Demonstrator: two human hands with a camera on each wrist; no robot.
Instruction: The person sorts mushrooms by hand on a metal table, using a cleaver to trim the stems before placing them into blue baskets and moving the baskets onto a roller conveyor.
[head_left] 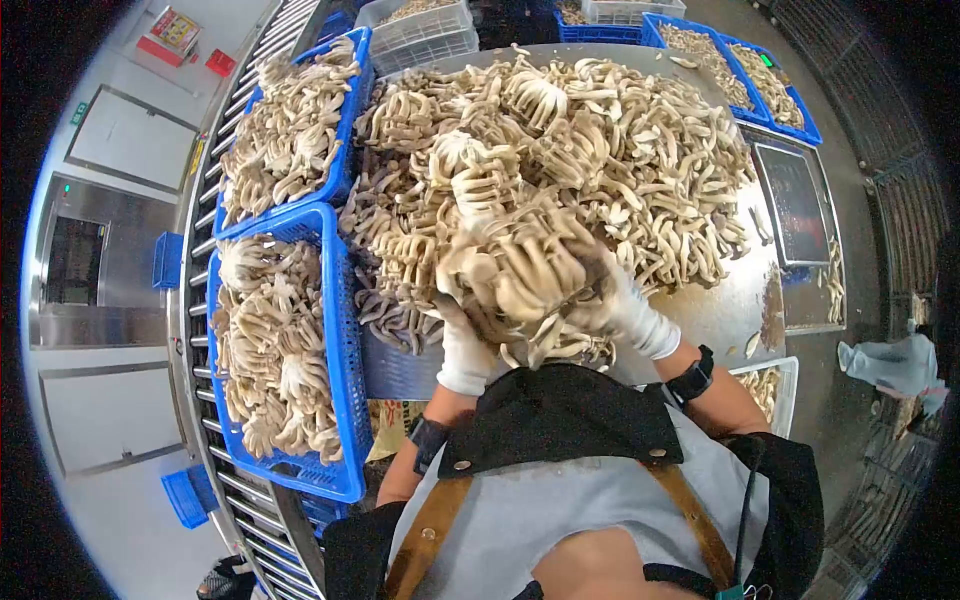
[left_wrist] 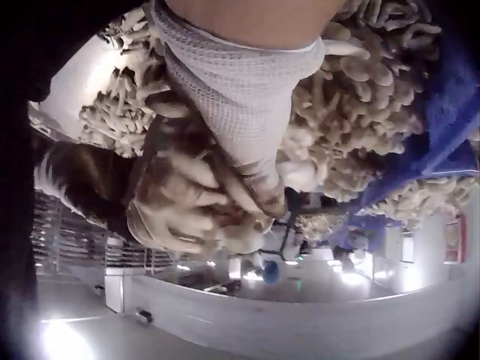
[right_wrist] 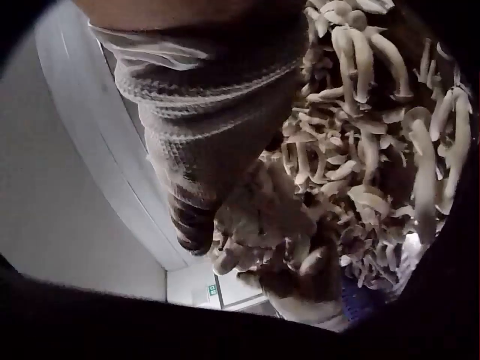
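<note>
Close in front of the apron, a large cluster of long-stemmed mushrooms (head_left: 525, 265) is held between both hands, over the heap. My left hand (head_left: 465, 345), in a white glove with dark fingers, grips its left side. On the other side my right hand (head_left: 628, 312), gloved alike, grips the cluster, its fingers partly hidden and blurred. The left wrist view has the cluster (left_wrist: 180, 195) beside the left glove (left_wrist: 240, 112). In the right wrist view, the clump (right_wrist: 262, 214) sits between the right hand (right_wrist: 199, 165) and the other glove.
A big heap of mushrooms (head_left: 640, 140) covers much of the metal table (head_left: 720, 315). Two blue crates (head_left: 345, 400) full of clusters stand at left on a roller conveyor (head_left: 205, 400). More blue crates (head_left: 770, 85) stand back right, above a scale (head_left: 795, 205).
</note>
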